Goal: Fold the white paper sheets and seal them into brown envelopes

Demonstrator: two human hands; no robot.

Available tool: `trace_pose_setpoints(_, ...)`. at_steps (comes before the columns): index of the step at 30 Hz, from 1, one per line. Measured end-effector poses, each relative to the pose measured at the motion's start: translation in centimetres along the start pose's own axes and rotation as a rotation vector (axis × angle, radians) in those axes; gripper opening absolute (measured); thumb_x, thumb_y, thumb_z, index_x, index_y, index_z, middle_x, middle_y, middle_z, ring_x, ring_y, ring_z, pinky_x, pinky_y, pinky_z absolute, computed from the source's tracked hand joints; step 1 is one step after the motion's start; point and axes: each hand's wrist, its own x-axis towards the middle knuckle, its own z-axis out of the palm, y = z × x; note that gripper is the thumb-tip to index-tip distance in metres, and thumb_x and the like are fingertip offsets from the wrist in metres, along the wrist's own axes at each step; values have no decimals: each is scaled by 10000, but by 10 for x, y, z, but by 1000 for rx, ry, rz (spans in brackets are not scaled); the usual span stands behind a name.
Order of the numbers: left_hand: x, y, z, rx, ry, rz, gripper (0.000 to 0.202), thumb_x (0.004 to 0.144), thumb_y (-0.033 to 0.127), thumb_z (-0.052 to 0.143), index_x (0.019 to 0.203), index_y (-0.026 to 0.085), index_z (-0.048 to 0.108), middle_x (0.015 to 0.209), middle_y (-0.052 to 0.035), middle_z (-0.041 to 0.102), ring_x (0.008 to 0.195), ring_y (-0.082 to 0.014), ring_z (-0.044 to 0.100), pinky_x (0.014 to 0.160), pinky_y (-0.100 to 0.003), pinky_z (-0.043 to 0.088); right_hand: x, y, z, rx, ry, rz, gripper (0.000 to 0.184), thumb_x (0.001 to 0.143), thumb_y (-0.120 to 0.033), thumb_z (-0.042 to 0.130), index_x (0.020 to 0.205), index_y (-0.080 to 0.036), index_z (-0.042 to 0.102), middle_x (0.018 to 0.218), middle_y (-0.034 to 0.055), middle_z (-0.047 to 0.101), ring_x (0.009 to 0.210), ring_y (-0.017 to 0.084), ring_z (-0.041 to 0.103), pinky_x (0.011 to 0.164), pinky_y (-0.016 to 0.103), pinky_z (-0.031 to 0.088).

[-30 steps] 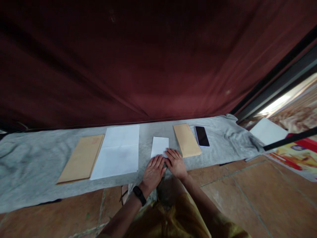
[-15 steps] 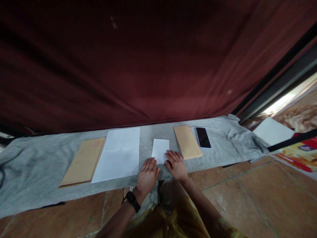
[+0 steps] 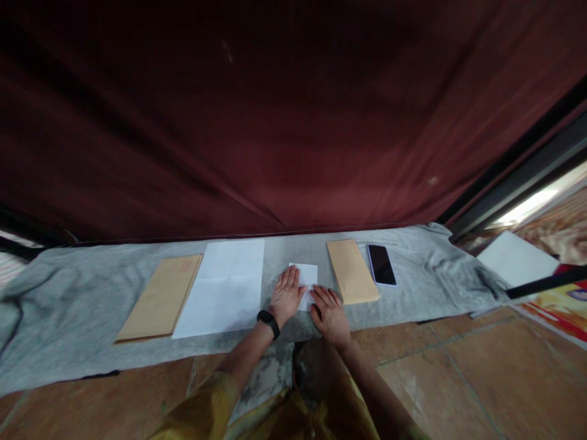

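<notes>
A small folded sheet of white paper (image 3: 308, 273) lies flat on the grey cloth in front of me. My left hand (image 3: 287, 294), with a black band on its wrist, rests flat over the paper's left side, fingers stretched away from me. My right hand (image 3: 331, 315) lies palm down at the lower right of the paper, its fingertips touching the right edge. Both hands are open. Part of the paper is hidden under the left hand. Just left of it are larger white sheets (image 3: 224, 284) with a faint crease across them.
Brown envelopes (image 3: 160, 296) lie at the left, and another brown envelope stack (image 3: 352, 272) at the right. Beside that is a phone (image 3: 381, 264). Grey cloth (image 3: 435, 269) covers the bench; a dark red curtain (image 3: 293, 153) hangs behind. Tiled floor (image 3: 413, 360) shows in front.
My left hand has moved forward and right, from the paper's lower left corner up onto its left side. The right hand has stayed by the right edge. The view has shifted slightly.
</notes>
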Motion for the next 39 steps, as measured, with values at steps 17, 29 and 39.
trace_pose_setpoints(17, -57, 36, -21, -80, -30, 121, 619, 1024, 478, 404, 1515, 101, 398, 1603, -167, 388, 1509, -262, 316, 1232, -467, 268, -4, 5, 2, -21, -45, -22, 441, 1007, -242, 438, 1437, -210, 533, 1477, 93, 559, 1385, 258, 477, 1184, 494, 321)
trace_pose_setpoints(29, -74, 37, -31, -47, -107, 208, 702, 983, 595, 444, 1496, 116, 441, 1609, -198, 361, 1515, -311, 294, 1243, -490, 209, -4, 10, 0, -18, -58, -1, 414, 1021, -237, 404, 1399, -204, 570, 1461, 94, 576, 1379, 241, 484, 1177, 479, 320)
trace_pose_setpoints(39, -74, 40, -37, -55, -110, 205, 641, 962, 562, 526, 1489, 202, 472, 1625, -178, 339, 1509, -322, 306, 1234, -505, 218, 16, 20, 2, 98, -62, 51, 396, 1003, -223, 397, 1308, -189, 647, 1423, 94, 604, 1369, 254, 477, 1131, 472, 386)
